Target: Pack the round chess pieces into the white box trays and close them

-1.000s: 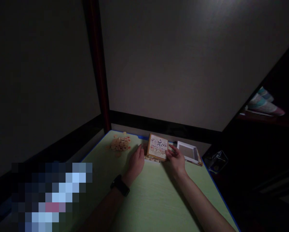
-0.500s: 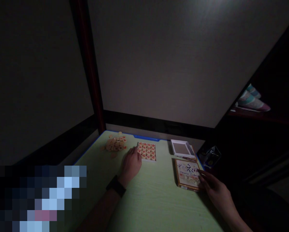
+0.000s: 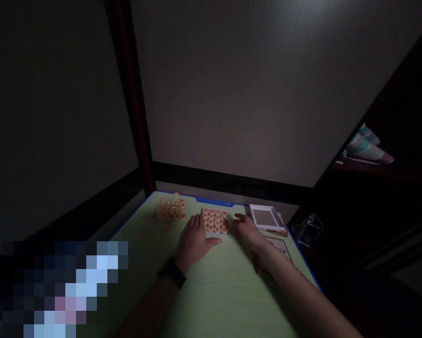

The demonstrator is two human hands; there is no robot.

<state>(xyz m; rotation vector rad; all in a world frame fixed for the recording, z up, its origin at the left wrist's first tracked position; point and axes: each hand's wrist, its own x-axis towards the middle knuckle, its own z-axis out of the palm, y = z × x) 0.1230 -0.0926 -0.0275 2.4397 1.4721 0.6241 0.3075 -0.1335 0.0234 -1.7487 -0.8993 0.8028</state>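
Observation:
A shallow box full of Chinese chess pieces with red characters lies on the green table. My left hand rests at the box's left edge, fingers stretched along it and thumb apart near its front corner. Close to the right edge is my right hand, its fingers apart and somewhat bent; whether they touch the box I cannot tell. Under my right forearm sits the Chinese chess box with a printed top, partly hidden.
A loose pile of chess pieces lies at the table's back left. At the back right stands a white-rimmed box part on another flat item. A wall rises behind the table. Striped fabric lies on a shelf at right.
My right hand has left the printed chess box and moved left to the right side of the piece-filled box. My left thumb has spread out along the front.

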